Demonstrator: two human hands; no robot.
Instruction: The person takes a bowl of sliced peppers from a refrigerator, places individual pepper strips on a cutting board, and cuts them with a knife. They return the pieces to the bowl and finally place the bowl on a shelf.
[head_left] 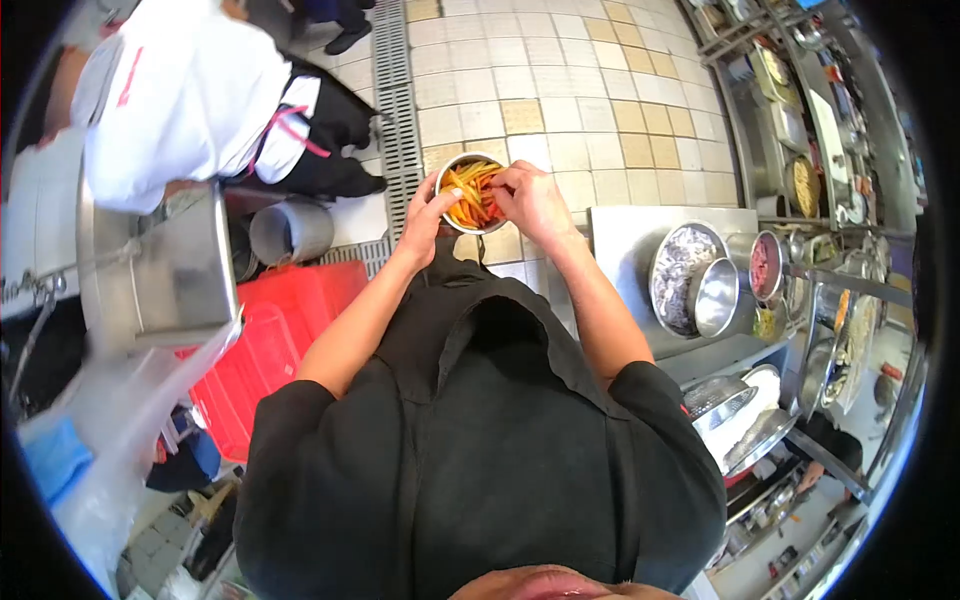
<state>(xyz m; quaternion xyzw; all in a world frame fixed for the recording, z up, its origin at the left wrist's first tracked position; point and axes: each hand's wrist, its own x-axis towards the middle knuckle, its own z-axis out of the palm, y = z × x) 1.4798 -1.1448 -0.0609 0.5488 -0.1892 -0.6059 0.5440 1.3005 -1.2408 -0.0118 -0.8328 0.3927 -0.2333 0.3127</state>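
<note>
A round metal bowl (440, 219) is held out in front of my body, above the tiled floor. Orange, yellow and red strips (473, 196) of food lie in it. My left hand (426, 218) grips the bowl's left side, with the thumb over the rim touching the strips. At the right side of the bowl is my right hand (527, 200), its fingers bent and pressed together over the rim among the red strips. What its fingertips hold is too small to make out.
A person in white (200, 100) stands at the left beside a metal sink (160, 285). Below are a grey bucket (291, 231) and a red crate (275, 325). On the right, a metal counter (620, 235) bears a large bowl (665, 270) of whitish contents, near shelves.
</note>
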